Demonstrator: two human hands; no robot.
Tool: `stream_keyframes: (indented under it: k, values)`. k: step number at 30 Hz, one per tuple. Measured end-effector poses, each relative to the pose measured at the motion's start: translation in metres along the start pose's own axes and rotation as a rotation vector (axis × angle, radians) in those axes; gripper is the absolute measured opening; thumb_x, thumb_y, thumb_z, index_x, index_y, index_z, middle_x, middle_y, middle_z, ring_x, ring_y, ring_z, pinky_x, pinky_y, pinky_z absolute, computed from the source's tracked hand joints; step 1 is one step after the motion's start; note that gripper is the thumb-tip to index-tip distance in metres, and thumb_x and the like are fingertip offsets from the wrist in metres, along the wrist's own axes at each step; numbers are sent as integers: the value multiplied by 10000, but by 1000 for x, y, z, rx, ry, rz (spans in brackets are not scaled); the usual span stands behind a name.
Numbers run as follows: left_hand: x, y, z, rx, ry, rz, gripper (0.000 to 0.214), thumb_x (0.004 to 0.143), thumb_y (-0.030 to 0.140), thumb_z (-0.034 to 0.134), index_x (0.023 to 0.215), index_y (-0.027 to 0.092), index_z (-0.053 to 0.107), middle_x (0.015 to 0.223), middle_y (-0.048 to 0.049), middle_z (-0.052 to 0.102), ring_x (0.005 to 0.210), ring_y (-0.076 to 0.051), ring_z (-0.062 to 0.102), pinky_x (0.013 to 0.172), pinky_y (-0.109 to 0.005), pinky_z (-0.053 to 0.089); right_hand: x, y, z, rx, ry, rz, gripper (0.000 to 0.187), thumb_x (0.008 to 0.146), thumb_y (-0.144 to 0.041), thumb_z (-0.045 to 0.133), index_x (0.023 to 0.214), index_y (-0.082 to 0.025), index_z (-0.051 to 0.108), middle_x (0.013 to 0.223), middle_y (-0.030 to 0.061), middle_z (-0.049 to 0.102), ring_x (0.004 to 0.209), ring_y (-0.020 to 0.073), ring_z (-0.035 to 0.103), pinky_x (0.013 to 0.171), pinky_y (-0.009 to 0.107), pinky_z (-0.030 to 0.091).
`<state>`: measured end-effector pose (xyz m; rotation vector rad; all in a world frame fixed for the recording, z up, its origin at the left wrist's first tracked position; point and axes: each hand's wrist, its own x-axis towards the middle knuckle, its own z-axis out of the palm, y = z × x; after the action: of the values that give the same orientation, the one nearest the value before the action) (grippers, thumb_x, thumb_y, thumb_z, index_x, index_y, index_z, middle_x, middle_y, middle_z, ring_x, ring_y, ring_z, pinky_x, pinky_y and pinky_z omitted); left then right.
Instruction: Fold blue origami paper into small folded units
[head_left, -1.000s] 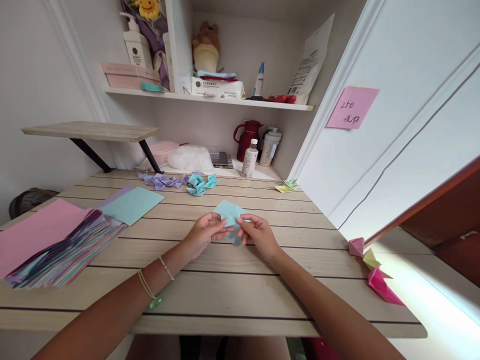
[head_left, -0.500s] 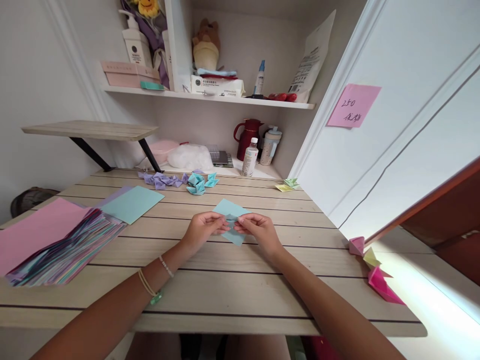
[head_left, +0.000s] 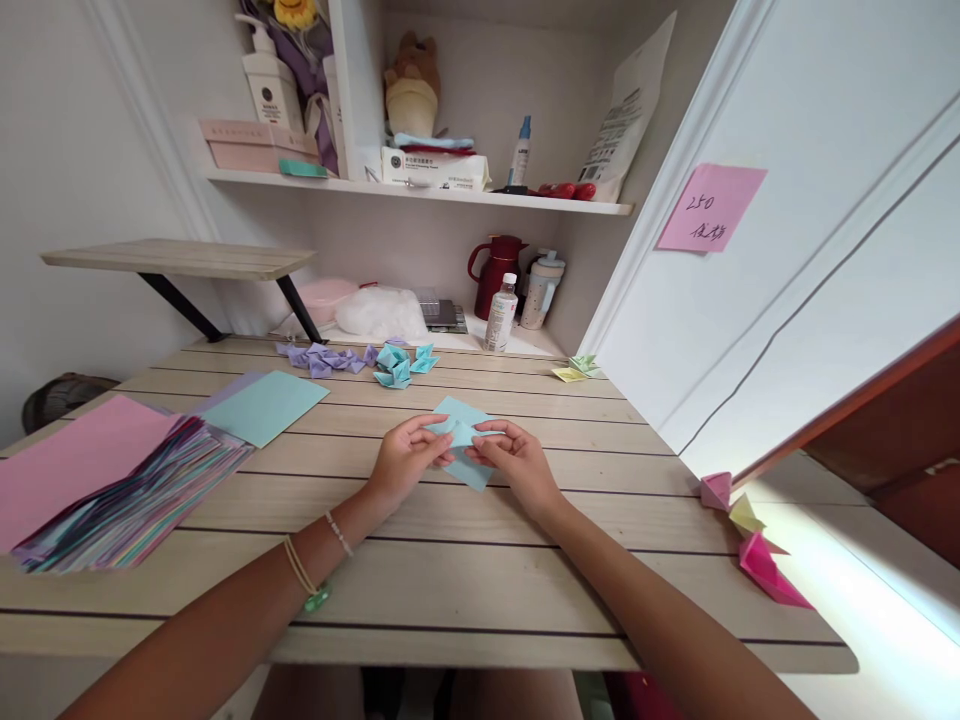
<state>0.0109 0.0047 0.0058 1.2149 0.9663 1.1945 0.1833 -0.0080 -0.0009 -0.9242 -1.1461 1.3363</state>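
Note:
Between my hands, at the middle of the table, is a small folded piece of light-blue paper point(head_left: 463, 433). My left hand point(head_left: 409, 455) pinches its left side with thumb and fingers. On the opposite side my right hand point(head_left: 517, 458) pinches it the same way. Beneath the fingers lies a flat light-blue sheet point(head_left: 472, 475), partly covered by the hands. The exact fold is too small to make out.
To the left lies a thick stack of coloured paper point(head_left: 142, 500) with a pink sheet point(head_left: 82, 455) and a pale blue sheet point(head_left: 270, 408). Folded purple pieces point(head_left: 322, 360) and blue pieces point(head_left: 394, 365) sit at the back. Pink paper boats point(head_left: 769, 570) line the right edge.
The folded blue paper between my fingers has opened or tilted upward, showing more of its face. My fingertips have spread slightly apart along its top edge.

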Motion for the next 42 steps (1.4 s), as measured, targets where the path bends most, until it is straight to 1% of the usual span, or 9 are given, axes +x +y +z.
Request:
stream_keyframes:
  k: [3,15,19,25,30,34,36,39,42]
  values:
    - [1,-4,-1,-7,-14,-13,514,618,331,733,1057,99,600,671,-37,681,612,-167,654,634,-298,534,1,-1,-1,-20,3,44,343,616,-403,730,850,-169,639,705,34,702,702,185,668,731,320,518]
    - [0,-15,-3,275,-96,97,286,721,360,629,905,149,689,687,-24,701,635,-175,658,595,-262,533,1,2,-2,-112,56,70,321,576,-412,746,728,-140,666,659,65,694,640,190,665,662,311,527]
    - [-1,-15,-3,330,-128,70,280,728,400,608,816,151,702,674,-25,700,648,-195,666,586,-267,535,0,2,0,-167,47,43,304,571,-410,747,689,-141,665,600,53,675,595,187,653,619,303,522]
    - [2,-17,-5,294,-132,20,284,741,391,584,825,146,701,732,-30,711,684,-212,670,636,-310,544,-1,5,1,-188,-3,22,290,599,-416,728,700,-156,652,598,27,661,609,170,643,625,283,508]
    - [-2,-18,-2,356,-220,123,277,781,376,532,849,160,693,830,-43,700,747,-193,653,653,-281,520,-1,10,2,-197,-3,64,350,518,-401,776,734,-156,649,609,11,657,559,136,598,586,260,491]
    - [-5,-13,-1,570,-232,209,288,818,354,475,784,160,685,711,-29,626,616,-143,592,599,-247,471,-1,10,3,-174,9,109,388,476,-417,789,726,-154,652,617,19,662,575,143,598,596,269,500]
    - [-6,-9,-2,625,-283,241,303,833,340,446,747,162,675,682,-21,578,591,-126,557,603,-238,450,-2,9,3,-158,-3,127,378,479,-422,786,719,-159,657,635,24,669,598,150,605,609,277,507]
    - [-7,-2,-3,607,-392,252,308,842,336,426,753,167,668,702,-23,557,602,-122,538,628,-240,437,-4,6,2,-131,-17,147,359,480,-423,786,705,-172,663,666,24,680,627,159,616,632,296,520]
    - [-8,-2,-1,504,-417,186,247,801,347,504,865,173,668,712,-17,573,612,-129,546,609,-239,441,-5,3,2,-132,-16,143,368,480,-437,783,710,-172,673,661,25,681,635,174,628,639,313,530]
